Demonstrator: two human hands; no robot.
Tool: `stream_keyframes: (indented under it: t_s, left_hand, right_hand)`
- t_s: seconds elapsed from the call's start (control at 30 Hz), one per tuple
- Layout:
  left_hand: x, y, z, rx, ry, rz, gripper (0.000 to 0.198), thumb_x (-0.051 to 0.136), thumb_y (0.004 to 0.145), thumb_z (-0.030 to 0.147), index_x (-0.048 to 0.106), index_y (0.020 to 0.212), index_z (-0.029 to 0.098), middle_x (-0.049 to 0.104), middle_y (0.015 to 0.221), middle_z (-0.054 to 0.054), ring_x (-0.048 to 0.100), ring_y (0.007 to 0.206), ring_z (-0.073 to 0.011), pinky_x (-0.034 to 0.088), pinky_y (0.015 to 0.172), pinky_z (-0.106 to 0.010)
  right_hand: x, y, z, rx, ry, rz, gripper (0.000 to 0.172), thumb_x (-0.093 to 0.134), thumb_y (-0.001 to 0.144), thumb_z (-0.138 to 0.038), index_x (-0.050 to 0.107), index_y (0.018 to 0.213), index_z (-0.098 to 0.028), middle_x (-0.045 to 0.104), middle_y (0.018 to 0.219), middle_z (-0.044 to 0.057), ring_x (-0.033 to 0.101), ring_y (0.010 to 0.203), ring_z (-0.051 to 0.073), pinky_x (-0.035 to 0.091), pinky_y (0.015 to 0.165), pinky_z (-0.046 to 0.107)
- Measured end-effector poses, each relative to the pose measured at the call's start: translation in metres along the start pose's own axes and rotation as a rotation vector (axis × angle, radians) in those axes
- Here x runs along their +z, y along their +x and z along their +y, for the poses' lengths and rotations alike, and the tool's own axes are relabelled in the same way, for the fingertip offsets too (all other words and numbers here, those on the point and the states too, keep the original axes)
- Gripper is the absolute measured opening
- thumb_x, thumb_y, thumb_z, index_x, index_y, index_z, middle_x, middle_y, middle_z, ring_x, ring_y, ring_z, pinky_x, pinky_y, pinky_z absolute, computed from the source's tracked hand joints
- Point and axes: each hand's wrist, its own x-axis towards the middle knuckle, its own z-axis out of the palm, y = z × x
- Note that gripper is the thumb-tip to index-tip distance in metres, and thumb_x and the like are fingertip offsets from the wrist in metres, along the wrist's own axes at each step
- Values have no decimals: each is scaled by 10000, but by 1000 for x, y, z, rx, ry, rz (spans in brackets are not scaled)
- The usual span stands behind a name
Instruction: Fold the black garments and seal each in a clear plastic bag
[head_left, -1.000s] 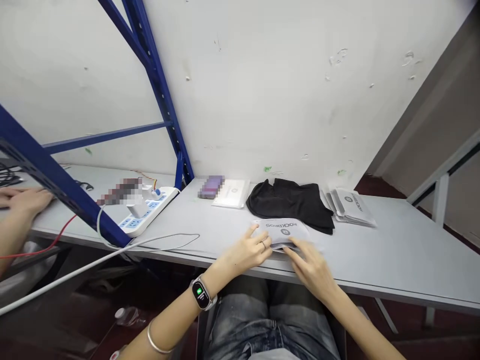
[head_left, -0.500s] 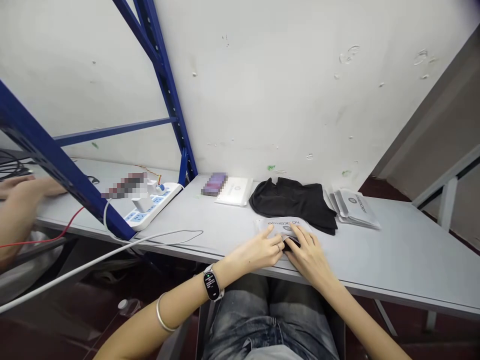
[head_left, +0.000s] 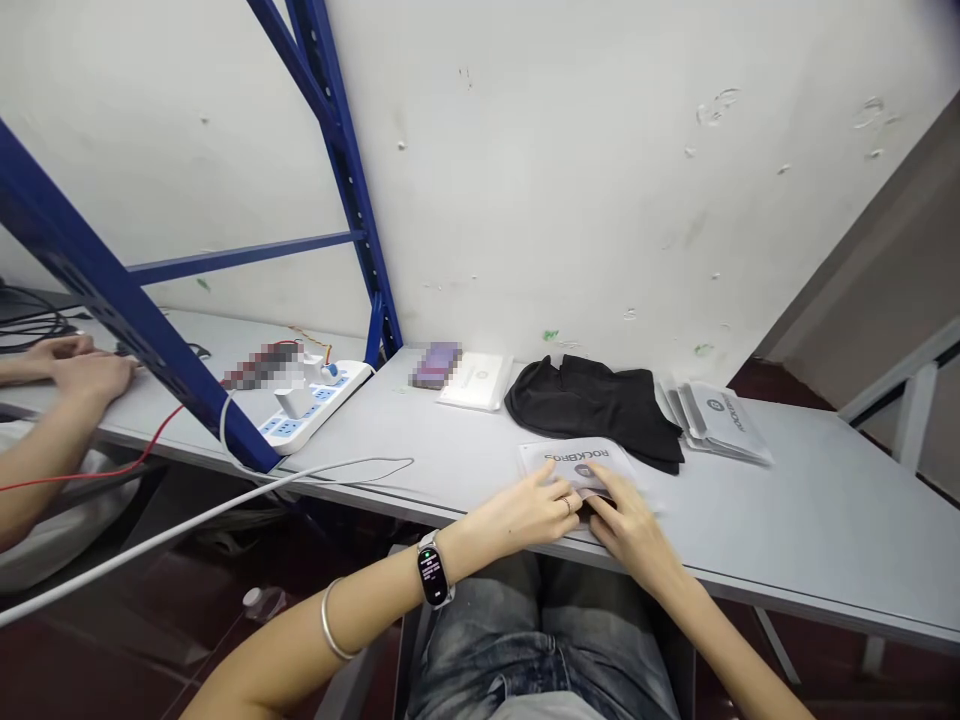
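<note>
Where the near edge of the desk passes in front of the person's lap, a flat white packet with grey lettering lies on the desktop, its far half bare and its near half under both hands. The left hand comes in from 7 o'clock and lies spread out, fingers straight and a little apart, with the tips pressing on the packet's near left part; a ring shows on one finger. The right hand comes in from 5 o'clock with its fingers bent over the packet's near right edge, and I cannot tell whether they pinch it or only rest there. A small dark patch shows between the two hands; what it is cannot be made out.

At 12 o'clock from the packet, just beside its far edge, lies a crumpled black cloth. At 2 o'clock, a fanned stack of similar packets sits beside the cloth. At 10 o'clock lies a flat white pouch, touching a blurred purple item. Further off at 9 o'clock stands a white power strip beside a blue rack post, and a white cable trails off the desk edge.

The left wrist wears a watch, the forearm a bangle. Far out at 9 o'clock, another person's hands rest on the desk.
</note>
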Motion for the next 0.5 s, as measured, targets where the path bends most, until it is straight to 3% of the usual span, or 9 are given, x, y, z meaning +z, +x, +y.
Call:
stream_keyframes:
  t_s: [0.1, 0.2, 0.33, 0.5]
  left_hand:
    - [-4, 0, 2, 38, -22, 1, 175, 480, 908, 157, 646, 936, 206, 606, 1102, -42, 565, 938, -197, 404, 956, -461]
    - [-6, 0, 4, 31, -39, -30, 185, 455, 926, 166, 634, 909, 206, 601, 1104, -38, 568, 941, -189, 420, 941, -428]
    - [-3, 0, 6, 2, -54, -41, 205, 411, 942, 165, 605, 886, 202, 609, 1086, -43, 575, 943, -194, 433, 920, -411]
    - [5, 1, 11, -74, -41, -25, 224, 392, 952, 193, 541, 1116, 229, 610, 1142, -81, 603, 947, -211, 473, 841, -382]
  right_hand:
    - [-11, -18, 11, -2, 122, -12, 240, 458, 866, -104, 607, 1027, -202, 385, 1448, 127, 410, 1306, 281, 417, 1026, 510]
    - [-21, -35, 23, 43, 99, -37, 233, 476, 858, -126, 622, 1009, -226, 400, 1437, 109, 365, 1332, 312, 292, 1060, 626]
    - [-31, -50, 28, 140, 117, -48, 302, 477, 833, -131, 643, 1045, -268, 398, 1436, 86, 352, 1335, 333, 288, 1034, 658]
    - [-41, -51, 19, 224, 310, -79, 341, 427, 859, -133, 632, 1093, -272, 387, 1451, 68, 347, 1346, 307, 265, 1084, 620]
